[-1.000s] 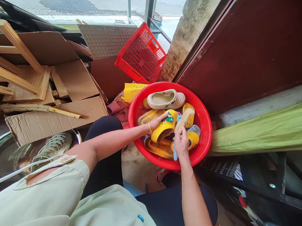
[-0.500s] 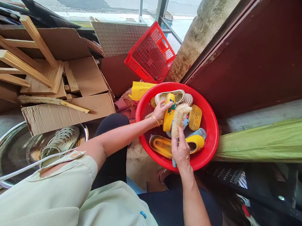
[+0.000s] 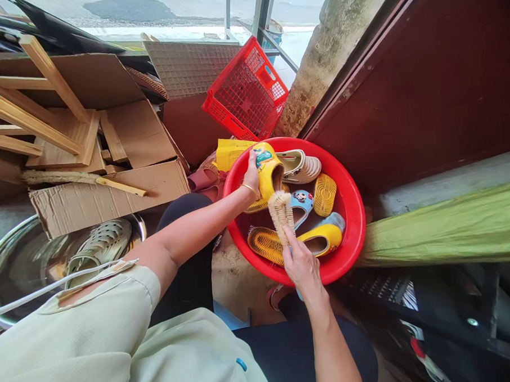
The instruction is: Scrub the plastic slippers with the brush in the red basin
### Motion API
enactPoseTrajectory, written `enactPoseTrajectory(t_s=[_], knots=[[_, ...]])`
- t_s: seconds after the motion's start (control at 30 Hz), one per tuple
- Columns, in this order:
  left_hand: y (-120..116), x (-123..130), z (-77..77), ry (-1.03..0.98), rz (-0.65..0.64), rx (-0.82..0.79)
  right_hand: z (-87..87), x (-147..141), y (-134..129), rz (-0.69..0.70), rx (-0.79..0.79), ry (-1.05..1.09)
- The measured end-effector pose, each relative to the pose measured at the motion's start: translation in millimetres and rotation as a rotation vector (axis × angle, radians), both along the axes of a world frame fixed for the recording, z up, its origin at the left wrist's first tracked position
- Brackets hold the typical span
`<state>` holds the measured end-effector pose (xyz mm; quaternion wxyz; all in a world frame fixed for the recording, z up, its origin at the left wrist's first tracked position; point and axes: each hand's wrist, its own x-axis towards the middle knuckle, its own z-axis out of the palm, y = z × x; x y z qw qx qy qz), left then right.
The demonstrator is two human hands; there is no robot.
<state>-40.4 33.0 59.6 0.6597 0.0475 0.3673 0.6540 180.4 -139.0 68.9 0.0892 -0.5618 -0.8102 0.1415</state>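
My left hand (image 3: pixel 251 177) grips a yellow shoe (image 3: pixel 267 169) with a green figure on its toe, its opening turned toward me, over the left side of a red basin (image 3: pixel 354 209). In my right hand (image 3: pixel 301 262) is a bristle brush (image 3: pixel 280 212), its tip close to the shoe's opening. Inside the basin lie a cream shoe (image 3: pixel 308 167), a blue shoe (image 3: pixel 301 203) with a cartoon figure, a yellow shoe (image 3: pixel 330 237) at the front, an upturned yellow sole (image 3: pixel 265 242) and another sole (image 3: pixel 325 194).
Behind the basin leans a red crate (image 3: pixel 246 95). Cardboard (image 3: pixel 111 197) and a wooden stool (image 3: pixel 57 121) stand at the left, above a metal basin (image 3: pixel 25 268) holding a pale clog (image 3: pixel 107 242). Green cloth (image 3: pixel 442 228) and a dark red panel (image 3: pixel 444 81) are at the right.
My left hand has lifted the yellow shoe and turned its opening toward me, moving slightly left. The brush has moved left and down with my right hand. The view has shifted a little.
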Motion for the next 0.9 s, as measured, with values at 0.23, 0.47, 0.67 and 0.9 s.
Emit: enactPoseTrajectory(t_s=[0.23, 0.47, 0.67, 0.9], knots=[[-17.9, 12.5, 8.3, -0.163, -0.238, 0.062, -21.4, -25.2, 24.8, -0.099, 0.086, 0.274], [-25.5, 32.9, -1.8, -0.241, -0.359, 0.043, -18.6, -33.4, 25.9, -0.228, 0.183, 0.395], [-24.8, 26.0, 2.7, -0.196, -0.372, 0.06, -21.6, -26.2, 31.4, -0.156, 0.17, 0.327], [-33.5, 40.6, 5.4, -0.135, -0.551, 0.042, 20.7, 25.2, 55.5, -0.421, -0.029, 0.451]])
